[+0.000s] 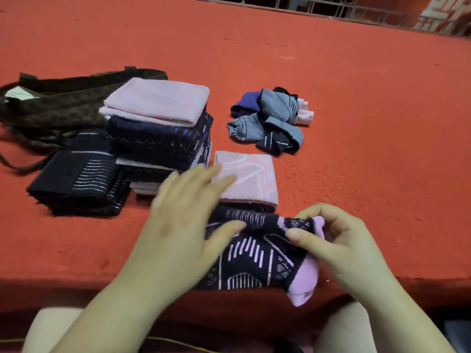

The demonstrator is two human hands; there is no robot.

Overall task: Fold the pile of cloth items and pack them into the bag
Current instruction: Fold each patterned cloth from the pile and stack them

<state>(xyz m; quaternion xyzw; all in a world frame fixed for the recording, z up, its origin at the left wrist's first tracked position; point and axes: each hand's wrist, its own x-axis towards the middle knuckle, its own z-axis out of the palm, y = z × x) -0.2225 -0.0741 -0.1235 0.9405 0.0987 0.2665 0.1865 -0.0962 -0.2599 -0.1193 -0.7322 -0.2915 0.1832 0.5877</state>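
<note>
Folding is mid-way: the right hand point(339, 240) pinches the pink-edged end of a dark patterned cloth point(257, 253) at the near edge of the table, thumb and fingers curled round it, while the left hand point(188, 220) lies flat with straight fingers over the cloth's left part (blurred, so exact contact is hard to call). The hands are apart, one at each end of the piece.

Handling, as a judgement — the cloth looks light, soft and stretchy, a knit with no stiffness, so it should crease easily but spring open if let go. Best taken at the hemmed pink end or at the corners, pressing flat with the other palm.

A folded pink cloth point(248, 178) lies just beyond it. Further left stands a tall stack of folded cloths point(163, 131), with a lower dark stack point(76, 182) beside it. The bag point(58, 103) lies flat behind them, at far left, nothing visibly packed yet. An unfolded pile point(272, 121) sits well apart to the right.

Surface: a red felt-like table cover point(356, 123), probably grippy — cloth won't slide much. A railing point(318, 6) runs along the far edge.
</note>
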